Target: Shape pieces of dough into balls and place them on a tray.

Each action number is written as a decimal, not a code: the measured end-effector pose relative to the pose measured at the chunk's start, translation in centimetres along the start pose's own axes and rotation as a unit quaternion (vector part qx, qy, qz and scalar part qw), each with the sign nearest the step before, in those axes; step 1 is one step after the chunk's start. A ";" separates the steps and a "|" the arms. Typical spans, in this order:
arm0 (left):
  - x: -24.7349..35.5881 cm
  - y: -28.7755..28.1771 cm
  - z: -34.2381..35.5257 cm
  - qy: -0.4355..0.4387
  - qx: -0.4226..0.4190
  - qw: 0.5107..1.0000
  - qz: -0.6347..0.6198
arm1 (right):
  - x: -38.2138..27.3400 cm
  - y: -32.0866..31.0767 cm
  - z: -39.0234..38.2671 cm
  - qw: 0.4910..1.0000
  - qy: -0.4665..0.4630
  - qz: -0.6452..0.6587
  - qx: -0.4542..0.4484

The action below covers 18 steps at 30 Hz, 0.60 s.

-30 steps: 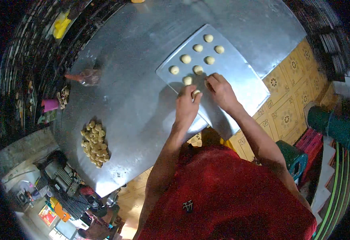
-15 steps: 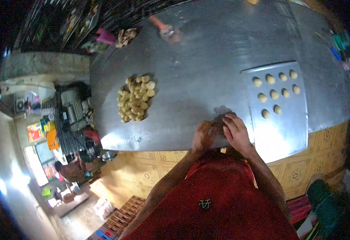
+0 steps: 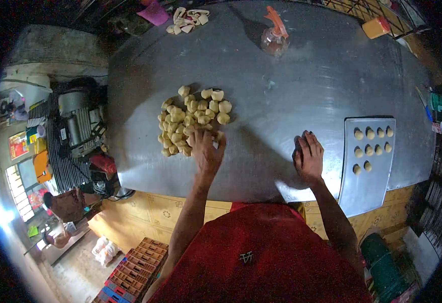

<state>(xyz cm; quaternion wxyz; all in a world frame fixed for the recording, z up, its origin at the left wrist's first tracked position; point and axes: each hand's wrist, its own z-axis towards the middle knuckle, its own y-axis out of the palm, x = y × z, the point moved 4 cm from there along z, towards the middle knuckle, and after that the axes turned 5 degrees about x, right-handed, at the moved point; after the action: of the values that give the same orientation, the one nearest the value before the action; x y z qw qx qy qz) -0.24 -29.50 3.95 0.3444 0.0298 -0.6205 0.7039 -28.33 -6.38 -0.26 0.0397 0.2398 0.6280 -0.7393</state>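
My left hand point(image 3: 208, 153) is at the near right edge of a heap of pale dough pieces point(image 3: 178, 118). Its thumb and fingers curl round one dough piece point(image 3: 220, 135), partly hidden by the hand. Further right, my right hand point(image 3: 309, 156) rests palm down on the grey metal table point(image 3: 261, 111), fingers stretched forward and slightly bent. Whether anything lies under that palm is hidden. To the right of it, a flat metal tray point(image 3: 370, 184) carries several round dough balls point(image 3: 369, 150) in rows, its near end jutting past the table edge.
A clear bottle with an orange spray top point(image 3: 276, 33) stands at the far side. Dough scraps point(image 3: 186, 21) lie far left beside a pink container point(image 3: 154, 12). An orange-lidded jar point(image 3: 376, 28) sits far right. Left of the table are machinery point(image 3: 77, 121), a person point(image 3: 69, 204) and stacked crates point(image 3: 135, 267).
My left hand has left my right hand's side and reached left to the dough heap. My right hand stays on the table near the tray. The whole view has shifted.
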 end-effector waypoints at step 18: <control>-0.7 -1.4 -22.6 -0.081 -0.140 0.970 -0.180 | -5.4 1.1 -10.0 0.979 0.015 0.195 0.064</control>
<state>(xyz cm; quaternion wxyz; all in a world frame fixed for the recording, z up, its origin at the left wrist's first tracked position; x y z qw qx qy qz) 9.75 -9.58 -0.38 0.4153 0.1492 -0.7232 0.5312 -20.12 1.59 -0.08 0.1579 0.3707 0.5215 -0.7521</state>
